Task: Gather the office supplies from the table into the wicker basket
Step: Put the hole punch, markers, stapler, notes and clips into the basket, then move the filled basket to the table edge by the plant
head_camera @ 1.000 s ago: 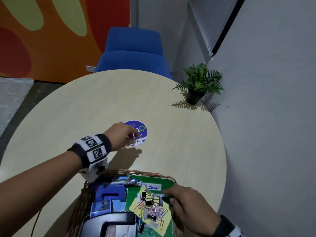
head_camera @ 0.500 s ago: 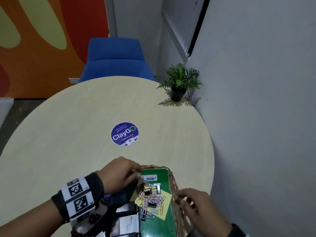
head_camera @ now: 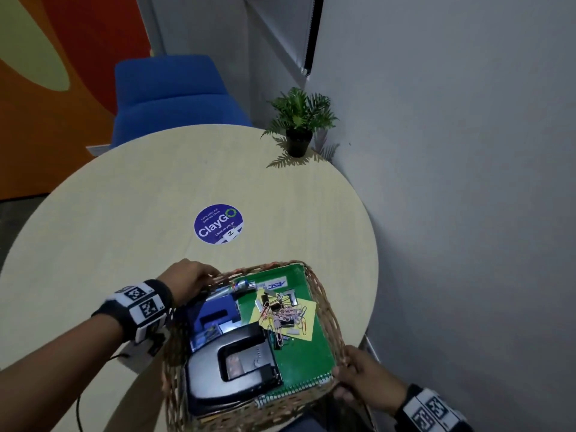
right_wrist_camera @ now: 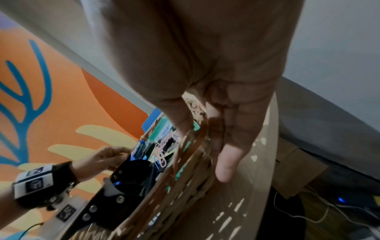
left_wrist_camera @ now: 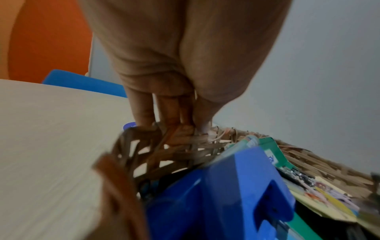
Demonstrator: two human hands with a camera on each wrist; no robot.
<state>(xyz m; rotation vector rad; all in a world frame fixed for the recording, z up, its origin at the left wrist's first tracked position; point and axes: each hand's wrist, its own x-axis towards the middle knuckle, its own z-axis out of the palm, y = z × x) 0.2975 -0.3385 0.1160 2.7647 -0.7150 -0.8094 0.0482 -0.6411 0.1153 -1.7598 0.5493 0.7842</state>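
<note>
The wicker basket sits at the near right edge of the round table. Inside lie a green spiral notebook, a black hole punch, a blue stapler, a marker and several paper clips on a yellow note. My left hand grips the basket's far left rim, thumb inside and fingers outside. My right hand holds the near right corner, with the thumb over the rim and the fingers down the outer wall.
A round purple ClayGo sticker marks the table's middle. A small potted plant stands at the far right edge, against the grey wall. A blue chair stands behind the table.
My left hand came back from the sticker at the table's middle and took the basket's rim. My right hand left the notebook and moved to the near right corner.
</note>
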